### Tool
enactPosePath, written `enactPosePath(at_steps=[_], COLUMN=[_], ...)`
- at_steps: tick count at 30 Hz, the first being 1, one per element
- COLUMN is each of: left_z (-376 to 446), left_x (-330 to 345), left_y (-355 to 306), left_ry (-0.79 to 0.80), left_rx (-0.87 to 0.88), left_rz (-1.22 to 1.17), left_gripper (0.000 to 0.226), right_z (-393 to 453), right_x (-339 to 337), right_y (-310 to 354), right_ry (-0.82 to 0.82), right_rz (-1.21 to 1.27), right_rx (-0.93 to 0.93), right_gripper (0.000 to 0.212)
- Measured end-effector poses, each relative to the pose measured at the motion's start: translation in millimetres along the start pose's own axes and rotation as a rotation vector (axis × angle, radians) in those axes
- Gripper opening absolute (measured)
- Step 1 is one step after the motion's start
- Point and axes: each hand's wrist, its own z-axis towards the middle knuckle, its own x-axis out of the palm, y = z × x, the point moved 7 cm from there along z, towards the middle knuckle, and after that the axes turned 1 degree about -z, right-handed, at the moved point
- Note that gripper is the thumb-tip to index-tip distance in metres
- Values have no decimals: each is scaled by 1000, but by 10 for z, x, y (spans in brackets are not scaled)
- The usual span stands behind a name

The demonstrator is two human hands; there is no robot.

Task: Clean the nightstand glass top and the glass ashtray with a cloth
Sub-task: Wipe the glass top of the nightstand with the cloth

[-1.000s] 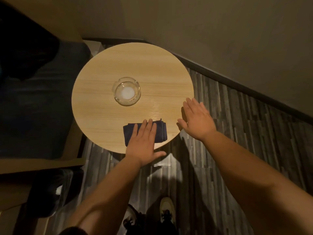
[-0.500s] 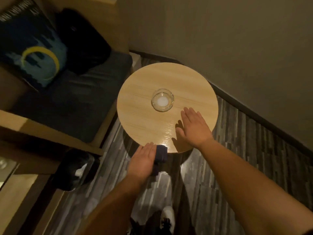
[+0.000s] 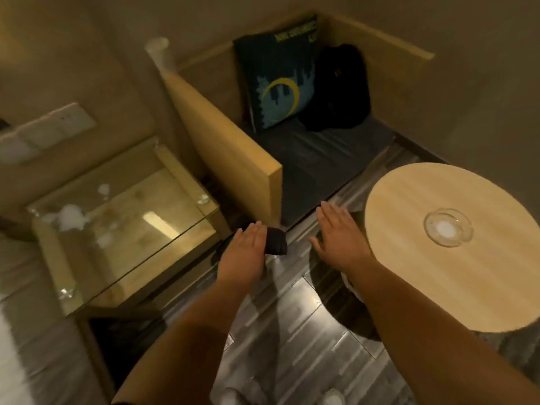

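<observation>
The fingers [image 3: 251,232] of the left hand [image 3: 244,252] are extended almost flat, and the dark cloth [image 3: 276,241] is pinned only between palm and thumb side, hanging over the floor at frame centre. The right hand [image 3: 339,235] is spread open and empty, just beside the round wooden table [image 3: 438,287] at the right. The glass ashtray [image 3: 448,230] is seen on that table, well apart from both hands. The nightstand glass top [image 3: 125,217] lies at the left of the frame, smeared with pale blotches.

With so loose a hold, the cloth could be dropped onto the floor and grit carried onto the glass. The pane's exposed corner, near the left hand, could be struck or loaded unevenly if pressure is applied at its edge.
</observation>
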Motion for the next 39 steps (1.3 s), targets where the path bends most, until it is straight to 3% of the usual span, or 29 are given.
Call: enactPosePath(at_steps=[12, 21, 29, 39], left_z=[-723, -1061, -847, -323], left_x=[-752, -892, -823, -704], left_y=[2601, 3895, 4780, 5452], left_ry=[-175, -206, -195, -238], left_rx=[-293, -500, -670, -804], left_rz=[-20, -58, -103, -177], left_gripper=[64, 57, 54, 46], right_z=[1064, 1899, 2847, 3741], right_x=[-19, 109, 515, 1062], right_y=[2449, 3871, 4673, 4911], right_ry=[1, 10, 115, 216], right_rz=[-28, -66, -53, -93], right_rx=[-283, -497, -637, -735], right_gripper=[73, 74, 71, 66])
